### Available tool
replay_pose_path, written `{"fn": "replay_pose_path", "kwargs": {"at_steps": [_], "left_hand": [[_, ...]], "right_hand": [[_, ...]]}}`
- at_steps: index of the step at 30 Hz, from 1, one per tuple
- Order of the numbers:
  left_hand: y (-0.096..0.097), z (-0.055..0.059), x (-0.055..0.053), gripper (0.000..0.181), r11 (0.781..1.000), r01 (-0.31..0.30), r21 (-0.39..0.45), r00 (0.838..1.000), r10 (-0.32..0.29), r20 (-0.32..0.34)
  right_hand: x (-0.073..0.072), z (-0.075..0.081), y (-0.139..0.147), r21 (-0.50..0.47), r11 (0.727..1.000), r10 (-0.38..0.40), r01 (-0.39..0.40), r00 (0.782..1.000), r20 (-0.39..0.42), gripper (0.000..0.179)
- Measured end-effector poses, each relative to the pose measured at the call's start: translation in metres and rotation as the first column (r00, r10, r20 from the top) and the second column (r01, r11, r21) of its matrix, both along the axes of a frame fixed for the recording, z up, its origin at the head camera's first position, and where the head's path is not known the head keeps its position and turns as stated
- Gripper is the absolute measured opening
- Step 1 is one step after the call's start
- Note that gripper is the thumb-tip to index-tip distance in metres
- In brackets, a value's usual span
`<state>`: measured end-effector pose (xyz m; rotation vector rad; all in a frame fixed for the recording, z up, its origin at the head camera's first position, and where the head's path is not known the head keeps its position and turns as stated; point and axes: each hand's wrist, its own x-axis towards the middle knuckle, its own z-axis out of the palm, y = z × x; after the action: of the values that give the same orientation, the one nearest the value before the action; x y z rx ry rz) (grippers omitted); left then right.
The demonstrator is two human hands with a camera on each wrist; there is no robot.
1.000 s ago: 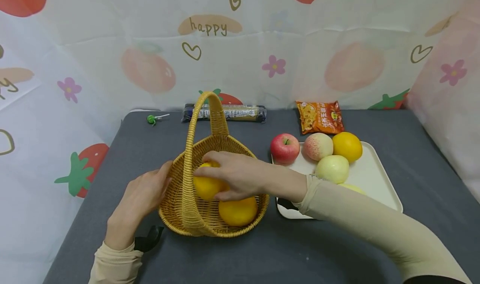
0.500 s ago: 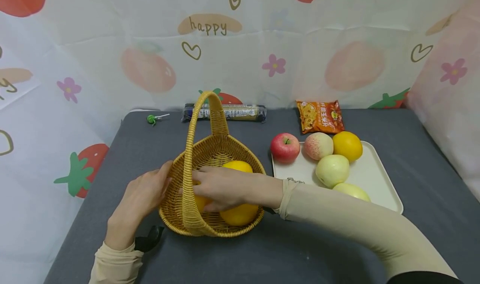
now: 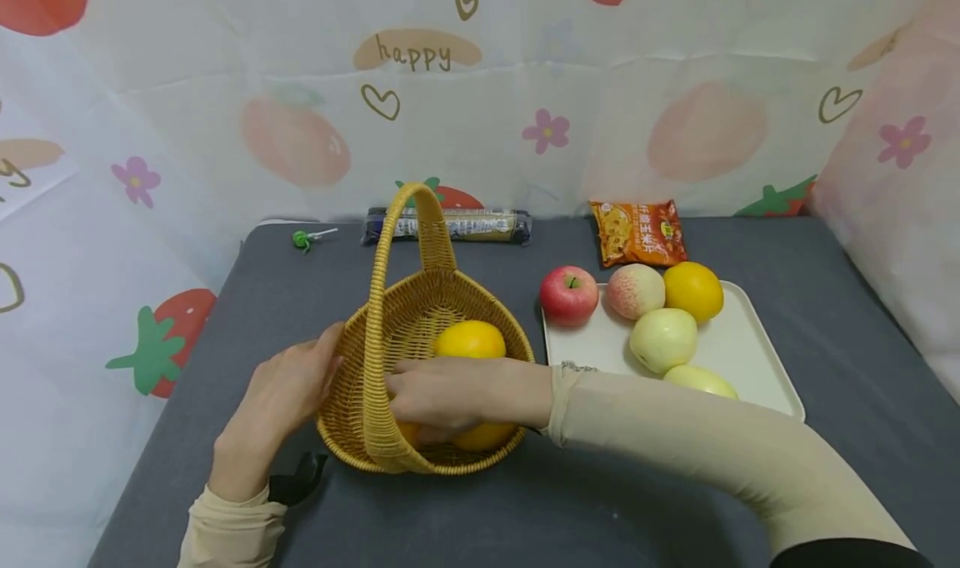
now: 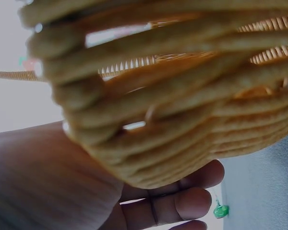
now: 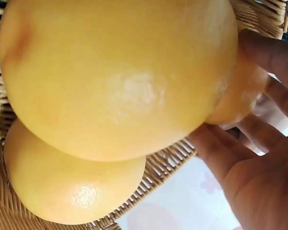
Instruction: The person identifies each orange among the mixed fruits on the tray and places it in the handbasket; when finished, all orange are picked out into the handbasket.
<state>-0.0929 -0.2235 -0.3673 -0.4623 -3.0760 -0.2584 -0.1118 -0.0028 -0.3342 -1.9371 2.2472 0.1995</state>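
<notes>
In the head view my right hand (image 3: 450,394) reaches down into a wicker basket (image 3: 420,309) under its tall handle. Its fingers curl round an orange (image 3: 408,431) at the basket's front left, mostly hidden by the hand; the right wrist view shows that orange (image 5: 247,88) against the fingers. Two more oranges lie in the basket: one behind the hand (image 3: 471,339), the other partly covered beneath the wrist (image 3: 483,436). My left hand (image 3: 288,389) rests against the basket's outer left side. In the left wrist view its fingers (image 4: 192,203) show loosely extended below the wicker.
To the right stands a white tray (image 3: 757,368) with a peach (image 3: 635,292), an orange (image 3: 693,291) and two pale green fruits (image 3: 663,340). A red apple (image 3: 569,296) is at its back left corner. A snack bag (image 3: 639,233), long packet (image 3: 487,226) and green lollipop (image 3: 302,239) lie behind.
My right hand has lowered the orange it holds toward the basket's front left. Another orange has come into sight behind that hand. The left hand stays put.
</notes>
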Motion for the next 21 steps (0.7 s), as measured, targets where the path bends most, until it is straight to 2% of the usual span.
{"fn": "replay_pose_path", "kwargs": {"at_steps": [8, 14, 21], "left_hand": [[0.0002, -0.0002, -0.0007, 0.036, 1.000, -0.002, 0.011, 1.000, 0.002, 0.017], [0.0003, -0.0002, -0.0009, 0.036, 1.000, -0.006, 0.007, 1.000, 0.005, 0.020], [0.0005, 0.0000, -0.0007, 0.037, 1.000, -0.004, 0.004, 1.000, 0.004, 0.014]], "right_hand": [[0.0008, 0.0043, -0.0036, 0.025, 1.000, 0.010, -0.010, 1.000, -0.002, 0.041], [0.0022, 0.0053, -0.0025, -0.007, 1.000, 0.020, -0.019, 1.000, 0.013, 0.033], [0.0028, 0.0052, -0.0019, -0.009, 1.000, 0.011, -0.011, 1.000, -0.001, 0.035]]}}
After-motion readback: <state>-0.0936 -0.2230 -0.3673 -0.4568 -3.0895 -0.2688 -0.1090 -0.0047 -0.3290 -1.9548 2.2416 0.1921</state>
